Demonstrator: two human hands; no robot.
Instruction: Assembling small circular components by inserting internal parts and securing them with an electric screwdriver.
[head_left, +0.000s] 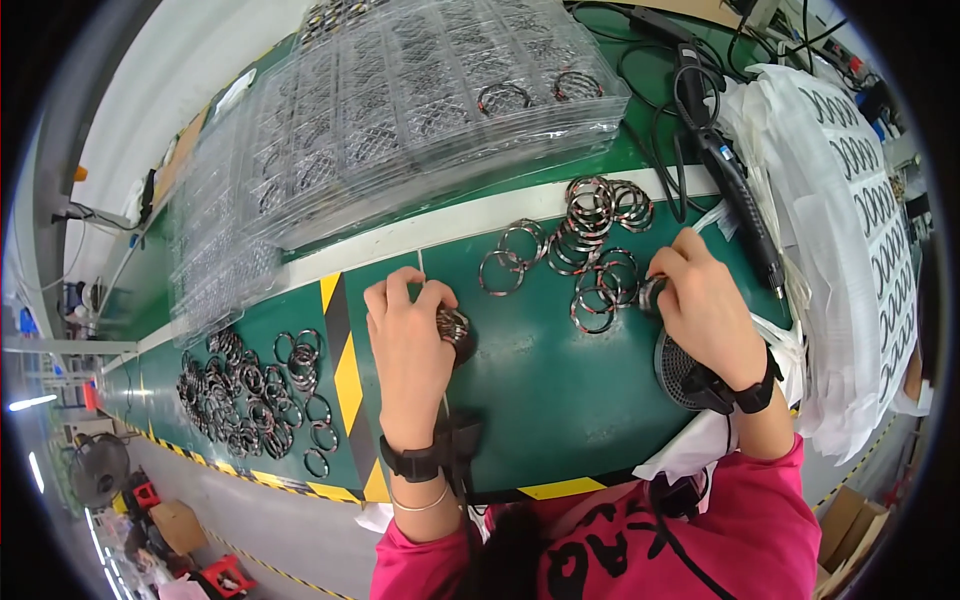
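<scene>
Green conveyor belt (560, 390) w/ yellow-black hazard stripes along its near edge fills the view, a white strip running across it further back. Left hand (408, 340) rests on the belt, fingers curled shut around a small stack of rings (453, 324); these look like thin round bangles w/ dark marbled pattern, red & silver flecks, glossy. Stack sits right at the fingertips, partly hidden by the thumb, touching the belt. Right hand (705, 305) lies to the right, fingers bent down onto sth small & dark at its fingertips, beside a loose cluster of rings (590, 245) of the same kind, some overlapping, some lying flat; can't tell if it actually grips anything. Bigger pile of rings (250, 395) sits far left on the belt, well apart from both hands. Clear plastic trays (400, 110) w/ compartments are stacked behind. Black rotary tool (735, 190) w/ cable lies right of the cluster, next to white bags (850, 230).
</scene>
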